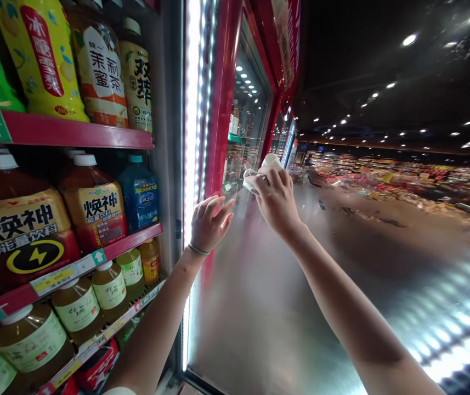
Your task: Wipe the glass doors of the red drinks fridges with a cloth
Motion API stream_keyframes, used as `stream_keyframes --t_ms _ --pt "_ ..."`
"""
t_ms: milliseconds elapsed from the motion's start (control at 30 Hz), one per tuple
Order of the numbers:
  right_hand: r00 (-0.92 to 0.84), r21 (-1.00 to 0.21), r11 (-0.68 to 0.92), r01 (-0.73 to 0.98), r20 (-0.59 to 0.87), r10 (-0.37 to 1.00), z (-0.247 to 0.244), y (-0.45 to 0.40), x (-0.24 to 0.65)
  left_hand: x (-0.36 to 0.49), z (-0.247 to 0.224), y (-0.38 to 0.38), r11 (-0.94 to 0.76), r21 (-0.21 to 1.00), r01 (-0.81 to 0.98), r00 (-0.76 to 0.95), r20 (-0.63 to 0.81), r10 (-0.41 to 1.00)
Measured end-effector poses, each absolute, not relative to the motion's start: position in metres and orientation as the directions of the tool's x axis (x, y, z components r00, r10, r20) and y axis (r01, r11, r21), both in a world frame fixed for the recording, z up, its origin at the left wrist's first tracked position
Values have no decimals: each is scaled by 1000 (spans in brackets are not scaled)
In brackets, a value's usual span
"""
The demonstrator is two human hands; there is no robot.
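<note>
My right hand (278,198) is closed around a crumpled white cloth (272,160), which shows above the knuckles and at the left of the fingers. It is raised before a hazy glass door (251,307); whether the cloth touches the glass I cannot tell. Lower and to the left, my left hand (210,224) has its fingers loosely spread with nothing in them. A thin band circles that wrist. The left hand is closest to the lit LED strip (192,137) and the red frame (219,109) of a drinks cooler.
Bottled drinks fill the cooler shelves at the left, among them a large energy drink bottle (24,219) and a yellow bottle (43,60). Red shelf edges (86,129) carry price tags. Another red cooler (253,82) stands beyond. Blurred store displays (383,186) lie at the far right.
</note>
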State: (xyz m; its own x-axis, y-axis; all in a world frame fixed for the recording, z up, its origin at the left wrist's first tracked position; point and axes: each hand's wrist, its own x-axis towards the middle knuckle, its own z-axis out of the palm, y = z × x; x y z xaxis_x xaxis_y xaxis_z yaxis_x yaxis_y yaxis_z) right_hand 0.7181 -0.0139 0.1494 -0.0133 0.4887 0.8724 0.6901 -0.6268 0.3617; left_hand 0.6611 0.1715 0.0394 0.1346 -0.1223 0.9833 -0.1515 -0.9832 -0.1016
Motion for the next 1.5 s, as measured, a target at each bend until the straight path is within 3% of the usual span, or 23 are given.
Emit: stream_keyframes --t_ms 200,333,500,667,833,1033,1200,1333,1500 --pt "-9 381 -626 681 859 513 148 -27 720 662 38 162 -984 -109 -144 105 987 -124" --pt "6 308 -677 668 908 419 153 -36 722 662 40 154 -985 -95 -143 125 986 -113" --pt "30 338 -642 688 871 490 153 -43 721 661 45 140 -983 -102 -155 119 985 -121" --pt "61 263 -688 676 911 408 153 -50 720 661 46 131 -980 -111 -166 98 987 -128" --pt "37 342 -655 674 870 492 145 -52 718 659 43 127 -981 -71 -181 146 984 -99" --pt "83 207 -713 670 933 349 147 -53 716 656 39 126 -985 -36 -166 154 986 -62" --pt "77 275 -665 694 891 448 146 -54 715 658 37 122 -983 6 -185 183 983 -28" --pt "93 166 -723 671 948 304 144 -59 716 660 36 116 -975 41 -220 197 980 -4" --pt "120 251 -693 675 890 439 136 -60 713 664 36 107 -975 -5 -220 158 987 -41"
